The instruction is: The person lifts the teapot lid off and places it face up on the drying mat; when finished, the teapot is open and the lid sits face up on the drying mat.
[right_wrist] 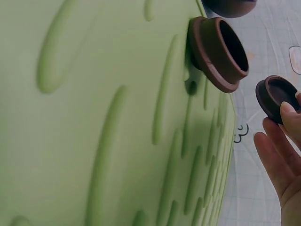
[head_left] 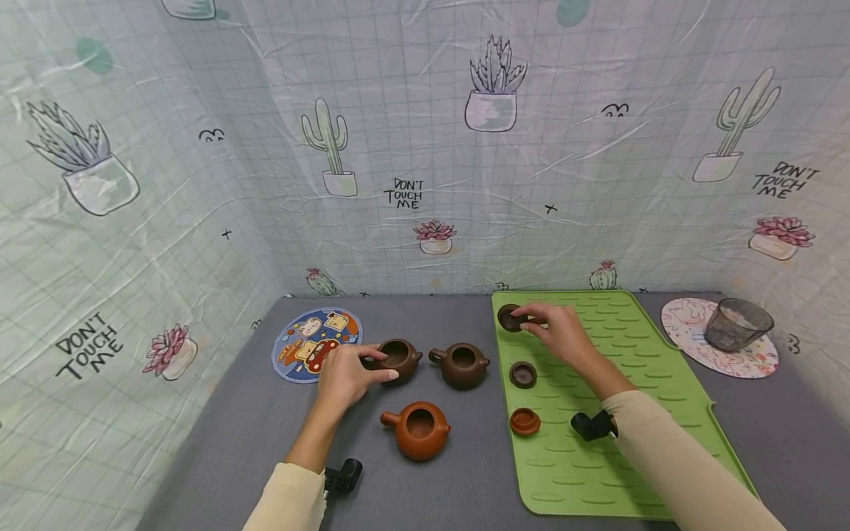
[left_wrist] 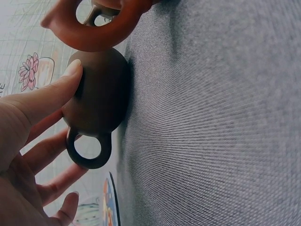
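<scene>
My left hand grips a dark brown teapot on the grey table, its thumb on the body near the open top; the other fingers reach behind it, partly hidden. In the left wrist view the teapot's ring handle shows below the thumb. Over the green mat's far left corner, my right hand pinches a dark teapot lid between thumb and fingers, hollow side up. A brown lid and an orange-red lid lie upside down on the mat, nearer me.
A second brown teapot and an orange-red teapot stand lidless between the hands. The ribbed green mat covers the right-centre of the table. A blue cartoon placemat lies left; a grey glass stands on a pink mat at right.
</scene>
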Available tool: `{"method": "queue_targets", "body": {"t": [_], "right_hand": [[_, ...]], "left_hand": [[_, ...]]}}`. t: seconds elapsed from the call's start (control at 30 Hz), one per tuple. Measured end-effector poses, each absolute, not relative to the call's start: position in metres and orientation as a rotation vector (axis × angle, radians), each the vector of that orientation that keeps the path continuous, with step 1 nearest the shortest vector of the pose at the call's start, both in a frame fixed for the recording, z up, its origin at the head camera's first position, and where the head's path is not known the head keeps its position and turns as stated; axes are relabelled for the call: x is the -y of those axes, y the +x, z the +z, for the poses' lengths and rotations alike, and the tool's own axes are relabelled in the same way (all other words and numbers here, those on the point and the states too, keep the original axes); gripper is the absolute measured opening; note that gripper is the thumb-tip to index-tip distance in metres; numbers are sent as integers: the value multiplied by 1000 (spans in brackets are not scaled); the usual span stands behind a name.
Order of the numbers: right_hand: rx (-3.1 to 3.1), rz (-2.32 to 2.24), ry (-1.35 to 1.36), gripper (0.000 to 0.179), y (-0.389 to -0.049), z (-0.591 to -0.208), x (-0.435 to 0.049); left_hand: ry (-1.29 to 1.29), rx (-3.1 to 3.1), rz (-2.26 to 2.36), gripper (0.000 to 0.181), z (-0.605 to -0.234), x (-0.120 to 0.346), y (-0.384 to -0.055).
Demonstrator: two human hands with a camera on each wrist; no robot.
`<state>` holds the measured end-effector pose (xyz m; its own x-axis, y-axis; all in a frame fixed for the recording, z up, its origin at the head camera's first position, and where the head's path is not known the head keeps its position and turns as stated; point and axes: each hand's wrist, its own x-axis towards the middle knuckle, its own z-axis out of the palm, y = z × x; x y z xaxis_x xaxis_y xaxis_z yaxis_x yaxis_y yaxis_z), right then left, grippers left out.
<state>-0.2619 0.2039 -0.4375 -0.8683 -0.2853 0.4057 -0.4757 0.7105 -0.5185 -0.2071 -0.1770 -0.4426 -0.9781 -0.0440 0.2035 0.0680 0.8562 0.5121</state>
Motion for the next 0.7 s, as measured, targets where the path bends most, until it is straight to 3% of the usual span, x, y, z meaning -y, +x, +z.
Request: {"method": "queue_targets", "body": {"t": [0.7], "right_hand": [[2733, 940, 626, 28, -259, -448, -205]], "left_hand": [[-30, 2789, -827, 32, -444, 177, -207]]}}
